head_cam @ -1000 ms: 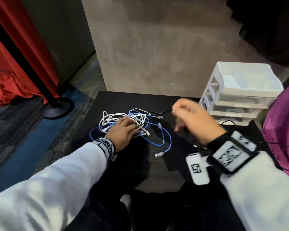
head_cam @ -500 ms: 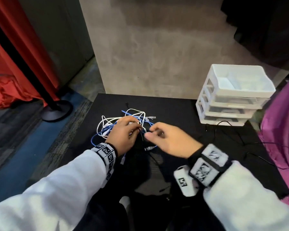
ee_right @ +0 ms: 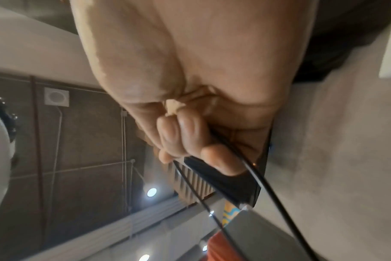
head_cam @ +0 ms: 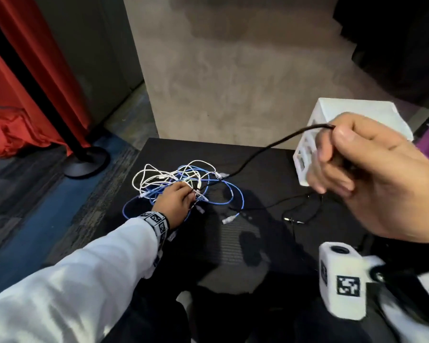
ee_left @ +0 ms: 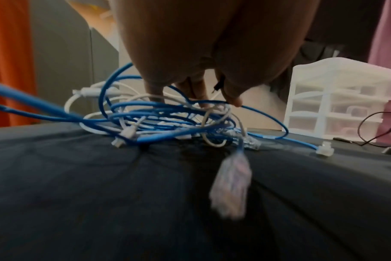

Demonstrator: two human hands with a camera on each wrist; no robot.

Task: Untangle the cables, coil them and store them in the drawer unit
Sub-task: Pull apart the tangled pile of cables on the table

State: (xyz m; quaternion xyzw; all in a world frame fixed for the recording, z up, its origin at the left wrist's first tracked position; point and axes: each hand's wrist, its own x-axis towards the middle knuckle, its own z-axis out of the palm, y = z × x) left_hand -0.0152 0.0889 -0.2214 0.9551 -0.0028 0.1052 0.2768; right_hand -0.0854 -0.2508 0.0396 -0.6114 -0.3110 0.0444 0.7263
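Raised up and away from the tangle since half a second ago, the right hand (head_cam: 372,179) pinches the black cable (head_cam: 270,147), which slants taut from it down-left into the tangle (head_cam: 181,181) on the desk (head_cam: 263,243). Pressing fingers-down there, the left hand (head_cam: 175,203) sits nearer; whether it grips any strand I cannot tell. Behind the right hand, the drawer unit (head_cam: 305,154) is mostly hidden.

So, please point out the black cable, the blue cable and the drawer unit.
black cable (head_cam: 270,147): head view, raised stretch toward the right hand.
blue cable (head_cam: 235,194): head view, loop right of the tangle.
drawer unit (ee_left: 337,98): left wrist view, front of the drawers.
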